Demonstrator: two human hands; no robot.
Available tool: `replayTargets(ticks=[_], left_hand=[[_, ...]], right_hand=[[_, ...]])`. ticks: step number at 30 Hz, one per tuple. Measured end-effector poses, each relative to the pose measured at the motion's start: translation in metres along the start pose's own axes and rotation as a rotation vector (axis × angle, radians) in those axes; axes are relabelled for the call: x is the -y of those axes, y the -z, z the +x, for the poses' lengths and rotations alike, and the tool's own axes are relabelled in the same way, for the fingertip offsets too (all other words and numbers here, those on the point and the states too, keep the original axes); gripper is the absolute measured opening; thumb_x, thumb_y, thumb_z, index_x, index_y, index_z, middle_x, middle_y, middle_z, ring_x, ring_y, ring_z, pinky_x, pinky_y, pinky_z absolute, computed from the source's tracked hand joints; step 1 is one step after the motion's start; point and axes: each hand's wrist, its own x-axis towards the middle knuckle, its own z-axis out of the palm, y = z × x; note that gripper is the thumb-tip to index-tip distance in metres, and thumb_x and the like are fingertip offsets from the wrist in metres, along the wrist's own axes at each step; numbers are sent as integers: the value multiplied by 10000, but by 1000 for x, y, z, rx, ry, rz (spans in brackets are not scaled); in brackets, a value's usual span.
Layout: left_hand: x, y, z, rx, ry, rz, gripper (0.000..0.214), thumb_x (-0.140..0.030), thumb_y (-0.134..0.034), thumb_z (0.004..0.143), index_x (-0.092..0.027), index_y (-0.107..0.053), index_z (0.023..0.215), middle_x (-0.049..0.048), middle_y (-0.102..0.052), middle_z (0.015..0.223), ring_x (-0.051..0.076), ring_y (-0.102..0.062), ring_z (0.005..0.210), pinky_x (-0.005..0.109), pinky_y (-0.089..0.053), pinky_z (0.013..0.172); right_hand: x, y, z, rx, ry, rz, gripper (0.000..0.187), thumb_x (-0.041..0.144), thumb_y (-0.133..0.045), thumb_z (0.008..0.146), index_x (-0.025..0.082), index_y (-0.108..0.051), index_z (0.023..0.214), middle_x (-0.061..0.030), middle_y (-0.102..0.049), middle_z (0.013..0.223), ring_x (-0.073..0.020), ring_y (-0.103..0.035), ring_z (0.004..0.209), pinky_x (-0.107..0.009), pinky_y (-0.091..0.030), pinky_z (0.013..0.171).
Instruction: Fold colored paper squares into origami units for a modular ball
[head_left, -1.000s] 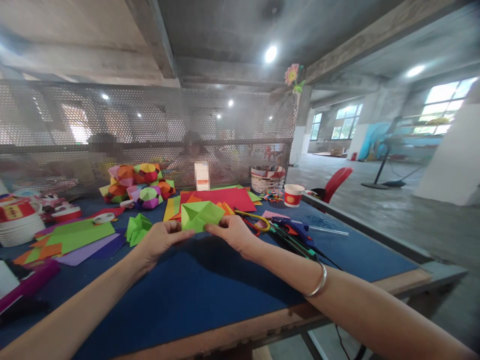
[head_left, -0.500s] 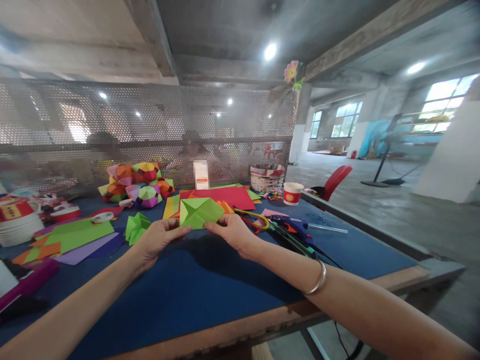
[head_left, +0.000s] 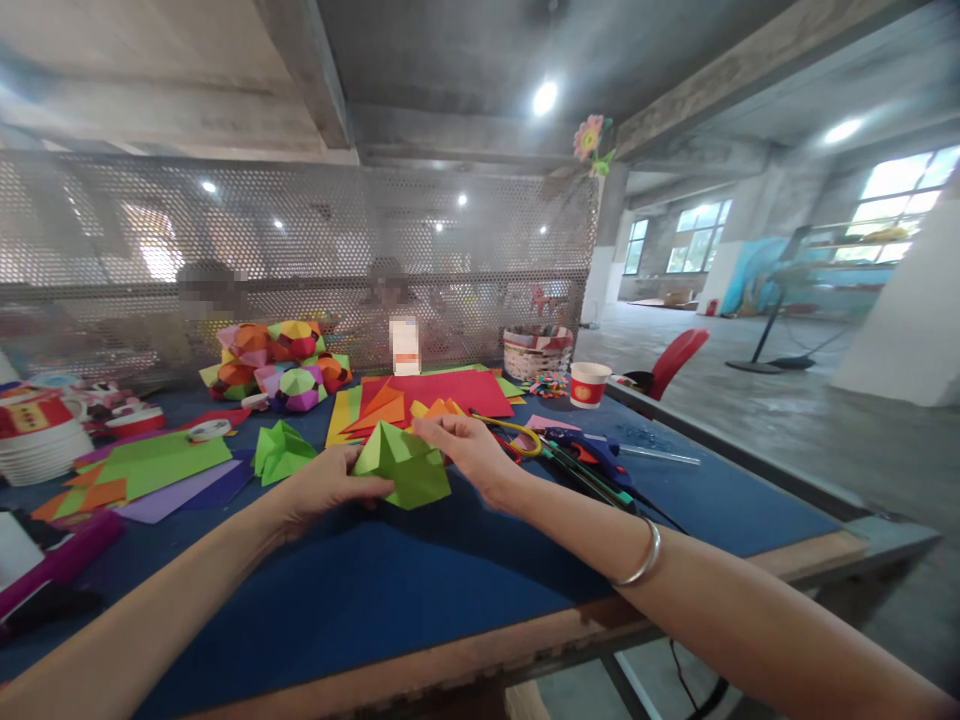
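Observation:
A partly folded sheet of light green origami paper is held just above the blue tabletop, with creases and a raised peak on its left part. My left hand pinches its left edge, thumb on top. At its upper right edge, my right hand has thumb and fingers closed on the paper. Left of the hands sits a folded green paper piece. Behind the held sheet lie folded orange paper pieces on a red paper sheet.
Scissors with yellow handles and a blue glue gun lie to the right, near a paper cup. Multicoloured paper balls and a woven basket stand at the back. Loose coloured sheets lie left.
The green paper has been lowered and tipped, and its left part now stands up in a peak. My right hand has shifted from its lower edge to its upper right edge.

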Motion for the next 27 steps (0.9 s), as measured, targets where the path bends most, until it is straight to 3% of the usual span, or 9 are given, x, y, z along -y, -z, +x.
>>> replayTargets(ticks=[3,9,15,17,21,24,27], left_hand=[[-4,-1,-2,-23,6,-79,347,-301,-915,523,-156,-790,813,74,-782,816,197,-679,746,275,-536,677],[-5,-1,0,-53,9,-250,387,-365,-961,537,-158,-800,822,75,-806,869,182,-712,761,266,-574,724],[-3,1,1,-113,14,-374,284,-245,-948,603,-167,-802,834,62,-820,878,163,-738,727,230,-596,696],[-4,2,1,-147,18,-402,195,-180,-908,659,-165,-800,821,62,-821,867,155,-740,708,214,-596,667],[-4,4,2,-191,34,-422,60,-120,-815,768,-156,-802,814,71,-817,836,152,-742,682,201,-596,620],[-3,5,3,-205,43,-432,49,-117,-804,784,-158,-800,811,67,-812,813,146,-739,663,193,-596,609],[-4,6,4,-201,53,-463,71,-103,-814,768,-161,-793,803,58,-810,801,141,-733,640,193,-600,604]], right_hand=[[-2,0,2,-17,20,-35,403,539,-798,695,175,-626,719,8,-607,701,-142,-530,688,-282,-418,678],[-6,1,5,-57,43,-54,208,346,-709,764,167,-611,725,22,-592,702,-124,-525,680,-273,-430,694],[-11,2,7,-34,141,-217,152,307,-681,802,176,-607,822,-18,-652,796,-160,-596,743,-316,-496,754],[-12,2,6,-67,261,-331,176,276,-675,806,177,-611,937,-48,-672,899,-184,-623,817,-345,-522,798],[-8,6,-1,-151,637,-603,365,93,-575,781,184,-597,1134,-113,-642,1114,-233,-614,1023,-417,-524,938],[-3,7,-7,-47,850,-814,549,-33,-486,697,206,-621,1173,-119,-635,1201,-254,-571,1165,-453,-472,1046],[0,7,-11,51,918,-974,537,-10,-523,768,215,-619,1246,-118,-637,1307,-270,-552,1229,-483,-447,1077]])
